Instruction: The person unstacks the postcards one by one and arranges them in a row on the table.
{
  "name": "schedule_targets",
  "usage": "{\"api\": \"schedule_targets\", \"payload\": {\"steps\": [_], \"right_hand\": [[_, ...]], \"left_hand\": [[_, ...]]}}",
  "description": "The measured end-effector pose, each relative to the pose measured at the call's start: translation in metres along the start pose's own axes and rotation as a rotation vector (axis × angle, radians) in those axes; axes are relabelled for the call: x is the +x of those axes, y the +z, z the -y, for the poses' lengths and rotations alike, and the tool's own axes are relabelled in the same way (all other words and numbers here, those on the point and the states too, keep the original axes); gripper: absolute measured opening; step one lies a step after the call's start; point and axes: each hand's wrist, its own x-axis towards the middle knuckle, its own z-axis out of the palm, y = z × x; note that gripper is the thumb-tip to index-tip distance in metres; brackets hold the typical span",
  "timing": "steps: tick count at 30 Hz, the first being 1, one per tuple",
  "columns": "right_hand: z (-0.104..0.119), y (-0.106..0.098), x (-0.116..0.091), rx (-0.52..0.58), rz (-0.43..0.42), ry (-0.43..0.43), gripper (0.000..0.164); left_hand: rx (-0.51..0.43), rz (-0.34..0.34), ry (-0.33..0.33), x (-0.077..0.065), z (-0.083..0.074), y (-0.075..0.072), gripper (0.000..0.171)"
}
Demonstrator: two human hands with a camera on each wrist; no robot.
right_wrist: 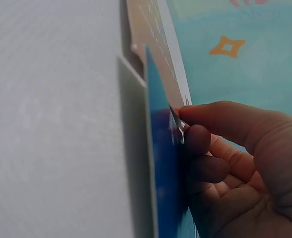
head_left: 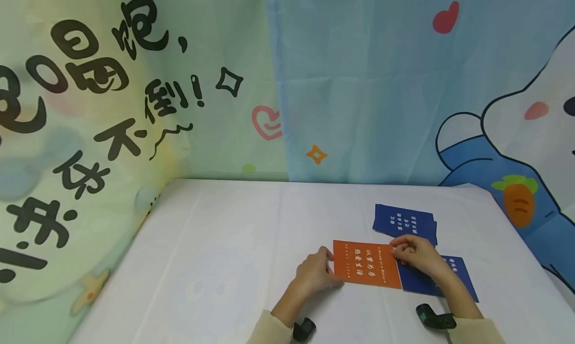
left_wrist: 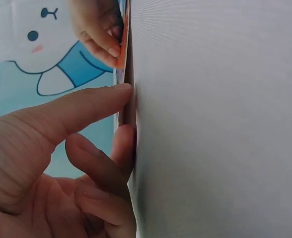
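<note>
A flat orange card [head_left: 366, 264] with white lettering lies on the white table in the head view. At its left edge is my left hand [head_left: 314, 271], thumb by the near corner and fingers curled at the edge. My right hand [head_left: 418, 256] pinches near the far right corner of the orange card between thumb and forefinger. Under that hand lies a dark blue card [head_left: 458, 271], its left edge meeting the orange one. In the right wrist view the blue card [right_wrist: 163, 168] stands slightly off the table, with a small shiny bit by the fingertips.
Behind the right hand, several dark blue cards [head_left: 395, 220] with white writing lie overlapped. A white cloth covers the table [head_left: 215, 249]. Printed curtains [head_left: 359, 84] hang at the back and left. Black wrist devices [head_left: 433, 318] sit by both sleeves.
</note>
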Motion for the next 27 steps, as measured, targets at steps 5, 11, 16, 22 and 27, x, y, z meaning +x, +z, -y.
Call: {"api": "schedule_targets", "payload": {"steps": [5, 11, 16, 22, 27], "right_hand": [[-0.0017, 0.0013, -0.0006, 0.008, 0.004, -0.028, 0.035], [-0.0032, 0.0009, -0.0010, 0.015, -0.001, -0.034, 0.039], [-0.0031, 0.0000, -0.0005, 0.019, 0.004, -0.017, 0.040], [-0.0036, -0.0011, 0.0016, 0.039, -0.001, -0.013, 0.038], [-0.0044, -0.0004, 0.0016, 0.044, -0.004, -0.021, 0.037]], "left_hand": [[0.012, 0.008, -0.002, -0.0004, 0.0003, -0.0006, 0.045], [0.023, 0.010, 0.004, -0.0013, -0.0013, -0.0005, 0.045], [0.024, 0.023, 0.000, -0.0011, -0.0019, -0.0020, 0.045], [0.022, 0.032, 0.006, -0.0008, -0.0020, -0.0039, 0.045], [0.023, 0.036, 0.004, 0.0000, -0.0003, -0.0035, 0.043]]}}
